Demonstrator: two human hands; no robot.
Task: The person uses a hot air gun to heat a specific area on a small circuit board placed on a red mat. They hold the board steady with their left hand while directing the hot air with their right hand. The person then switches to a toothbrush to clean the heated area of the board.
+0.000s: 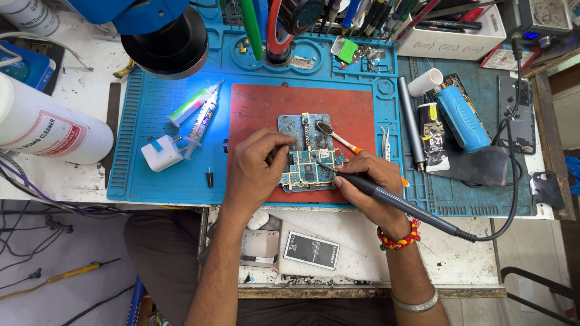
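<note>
1. The left hand (257, 166) presses its bent fingers onto the left edge of a green circuit board (307, 169), pinning it down.
2. The board lies on a grey metal holder (293, 128), in the middle of the red mat (260, 108) on the blue work mat (151, 121).
3. The right hand (370, 184) is clenched around a dark soldering iron (386, 198), held like a pen, its tip touching the board's right side.
4. A brush (335, 137) rests just above the right hand.
5. 2 syringes (198, 115) and a white plug (160, 153) lie left of the red mat; tweezers (385, 142) lie right.
</note>
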